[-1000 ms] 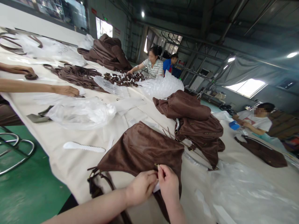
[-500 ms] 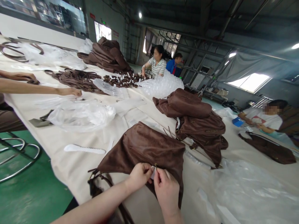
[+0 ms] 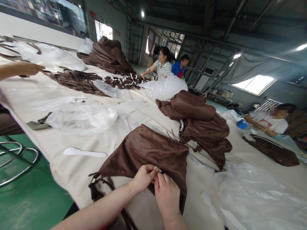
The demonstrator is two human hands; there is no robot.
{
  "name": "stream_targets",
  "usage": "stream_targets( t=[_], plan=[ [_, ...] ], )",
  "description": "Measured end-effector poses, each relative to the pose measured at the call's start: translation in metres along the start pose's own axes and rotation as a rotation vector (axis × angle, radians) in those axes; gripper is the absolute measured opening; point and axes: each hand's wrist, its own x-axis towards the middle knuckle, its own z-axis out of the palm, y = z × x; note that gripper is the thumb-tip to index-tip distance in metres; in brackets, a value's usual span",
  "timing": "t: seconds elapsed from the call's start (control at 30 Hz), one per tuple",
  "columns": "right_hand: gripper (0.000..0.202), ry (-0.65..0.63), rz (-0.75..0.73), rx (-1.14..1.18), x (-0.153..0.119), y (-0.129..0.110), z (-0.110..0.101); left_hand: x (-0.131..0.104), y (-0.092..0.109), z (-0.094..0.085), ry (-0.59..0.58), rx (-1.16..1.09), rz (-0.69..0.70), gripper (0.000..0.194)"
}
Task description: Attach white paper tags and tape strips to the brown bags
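A brown leather bag (image 3: 146,150) lies on the cloth-covered table in front of me. Over its near edge both hands meet, fingertips pinched together. My left hand (image 3: 144,177) grips a small white wrapping piece (image 3: 157,169) beside the bag's brass zipper fitting, which is mostly covered by the fingers. From the right, my right hand (image 3: 167,193) pinches the same spot, thumb and forefinger against the left fingertips. The bag's strap with a buckle (image 3: 92,185) hangs at its left corner, and part of the strap passes under my left forearm.
A white serrated plastic strip (image 3: 85,153) lies to the left. More brown bags (image 3: 203,127) are piled at right, near clear plastic sheeting (image 3: 261,195). Crumpled plastic (image 3: 81,118) and brown straps (image 3: 76,81) lie farther off. A co-worker's hand (image 3: 31,69) reaches in at left; other people work beyond.
My fingertips have drawn closer together over the white wrapping piece, and my right hand has shifted slightly left. At far left, the co-worker's arm has pulled back, now near the strap ends.
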Motion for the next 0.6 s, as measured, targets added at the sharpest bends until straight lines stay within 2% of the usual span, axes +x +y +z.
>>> stream_targets(
  t=[0.07,0.2,0.3,0.43,0.5,0.6],
  plan=[
    [0.014,-0.015,0.065,0.135,0.001,0.002,-0.001,0.000,-0.001,0.000,0.006,0.016,0.016,0.060],
    [0.017,-0.060,0.318,0.377,0.003,0.013,0.000,-0.004,-0.003,0.000,-0.001,0.119,0.093,0.053],
    [0.024,-0.159,0.455,0.478,0.007,0.020,0.003,-0.007,-0.004,-0.001,-0.005,0.246,0.155,0.046],
    [0.027,-0.267,0.566,0.709,0.013,0.018,0.009,-0.009,-0.003,-0.002,0.003,0.314,0.227,0.035],
    [0.026,-0.263,0.602,0.791,0.015,0.015,0.012,-0.011,0.001,-0.003,0.028,0.394,0.262,0.032],
    [0.026,-0.239,0.658,0.896,0.017,0.012,0.017,-0.015,0.010,-0.005,0.126,0.565,0.301,0.028]
  ],
)
